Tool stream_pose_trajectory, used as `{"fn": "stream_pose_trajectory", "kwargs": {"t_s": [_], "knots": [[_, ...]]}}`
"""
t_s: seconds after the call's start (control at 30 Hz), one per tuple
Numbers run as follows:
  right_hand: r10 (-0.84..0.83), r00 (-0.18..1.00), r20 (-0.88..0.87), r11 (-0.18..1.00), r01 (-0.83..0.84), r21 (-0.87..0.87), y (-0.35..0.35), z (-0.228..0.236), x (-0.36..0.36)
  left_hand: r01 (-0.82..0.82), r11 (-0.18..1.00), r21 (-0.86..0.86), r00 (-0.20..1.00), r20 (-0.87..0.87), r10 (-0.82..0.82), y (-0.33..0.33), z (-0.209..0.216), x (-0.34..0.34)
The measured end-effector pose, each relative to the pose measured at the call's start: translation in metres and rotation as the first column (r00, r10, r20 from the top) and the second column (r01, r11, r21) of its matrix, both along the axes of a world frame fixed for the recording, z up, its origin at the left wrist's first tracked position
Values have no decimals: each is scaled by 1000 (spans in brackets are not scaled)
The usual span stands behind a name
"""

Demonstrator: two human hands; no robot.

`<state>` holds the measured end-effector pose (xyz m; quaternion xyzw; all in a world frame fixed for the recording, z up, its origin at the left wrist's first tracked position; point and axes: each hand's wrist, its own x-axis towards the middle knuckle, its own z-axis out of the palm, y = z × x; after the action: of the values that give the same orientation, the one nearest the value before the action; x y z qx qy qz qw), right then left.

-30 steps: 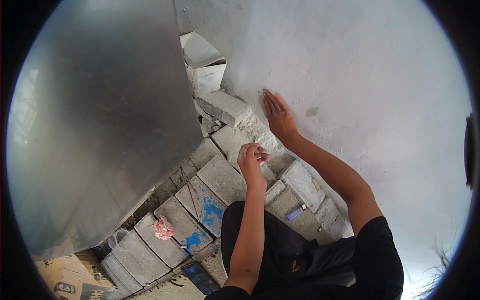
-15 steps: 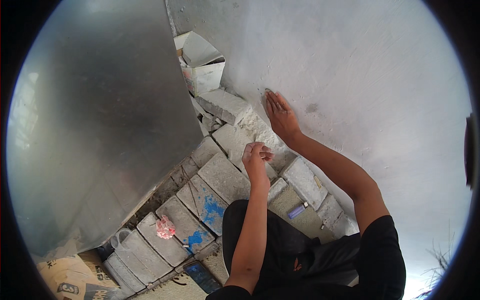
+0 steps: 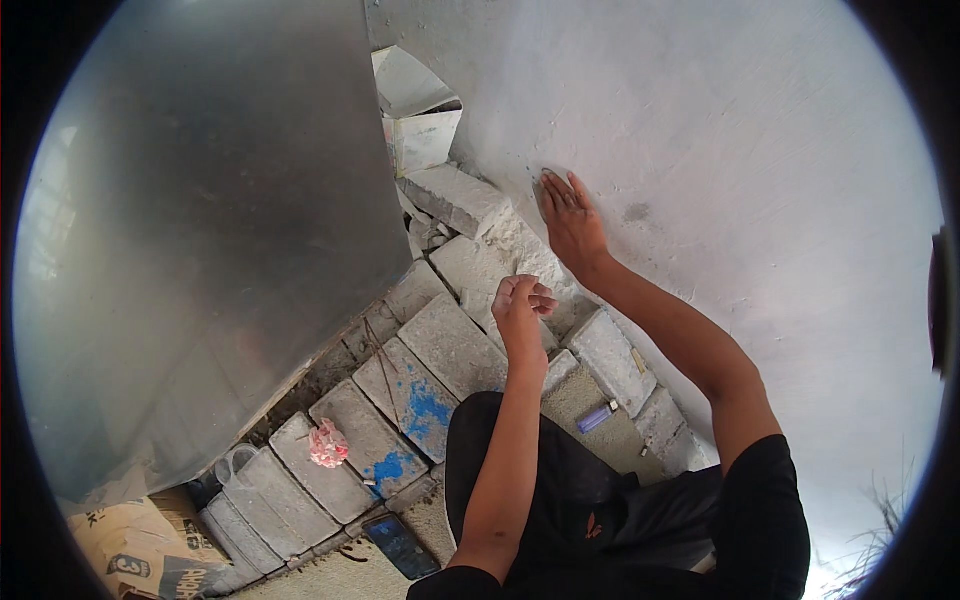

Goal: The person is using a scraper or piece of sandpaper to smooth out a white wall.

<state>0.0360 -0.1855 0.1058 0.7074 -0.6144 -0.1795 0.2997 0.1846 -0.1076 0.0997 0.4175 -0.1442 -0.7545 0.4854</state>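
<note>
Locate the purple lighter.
Head view, lower right of centre: the lighter lies on the sandy ground, between the pale block and the person's black trousers.

brown packaging (image 3: 118,535): dark lettering (image 3: 185,580), numeral badge (image 3: 130,566) | black trousers (image 3: 560,460): small orange emblem (image 3: 592,525)

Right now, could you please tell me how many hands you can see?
2: the left hand, fingers curled, in front of the pale blocks; and the right hand, up and to its right, against the wall. No others show.
</note>
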Motion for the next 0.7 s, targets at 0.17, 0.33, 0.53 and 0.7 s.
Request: {"fn": "stream_pose_trajectory", "kwargs": {"t_s": [0.17, 0.33, 0.53, 0.7], "knots": [[-65, 998, -14, 997, 65, 40, 13, -1, 3, -39, 999, -21, 999, -35, 39, -4, 1, 5], [-46, 999, 13, 996, 45, 81, 56, 5, -5, -32, 999, -19, 999, -8, 32, -2, -2, 4], [-79, 994, 76, 996, 75, 47, 11, -4, 3, -21, 999, -26, 999, -25, 20, -2, -2, -2], [-61, 992, 110, 998, 61, -3, 0, -7, 3, -41, 999, -28, 999, 2, 41, -5, -4, 1]]}}
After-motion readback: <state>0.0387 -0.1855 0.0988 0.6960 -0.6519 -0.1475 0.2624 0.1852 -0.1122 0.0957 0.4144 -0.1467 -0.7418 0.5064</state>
